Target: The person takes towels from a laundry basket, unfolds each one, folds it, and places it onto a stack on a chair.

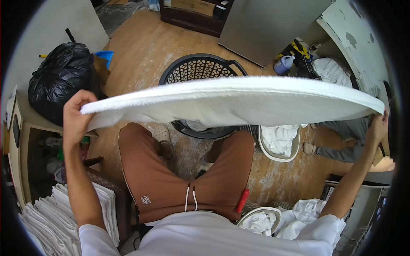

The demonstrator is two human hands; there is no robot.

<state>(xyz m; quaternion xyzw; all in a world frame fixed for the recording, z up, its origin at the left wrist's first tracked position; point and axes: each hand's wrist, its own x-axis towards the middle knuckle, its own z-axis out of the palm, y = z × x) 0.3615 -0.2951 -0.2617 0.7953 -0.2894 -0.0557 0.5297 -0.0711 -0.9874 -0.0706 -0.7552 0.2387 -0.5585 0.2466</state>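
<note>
A white towel (235, 91) is stretched out wide in the air above my lap, its upper edge pulled nearly straight and its lower part sagging slightly. My left hand (76, 115) is closed on its left corner, thumb and fingers pinching the cloth. At the far right, my right hand (379, 124) grips the opposite corner, partly in shadow near the view's border. Behind the towel stands a black plastic laundry basket (167, 72), its middle hidden by the cloth. Some white cloth (194, 124) shows inside it.
Folded white towels (68, 217) are stacked at lower left, below a black garbage bag (64, 77). Right of my knees, a pale basket (277, 158) holds white cloths; another (278, 219) stands nearer. Someone's grey-trousered legs (348, 136) are at right. A refrigerator (269, 30) stands behind.
</note>
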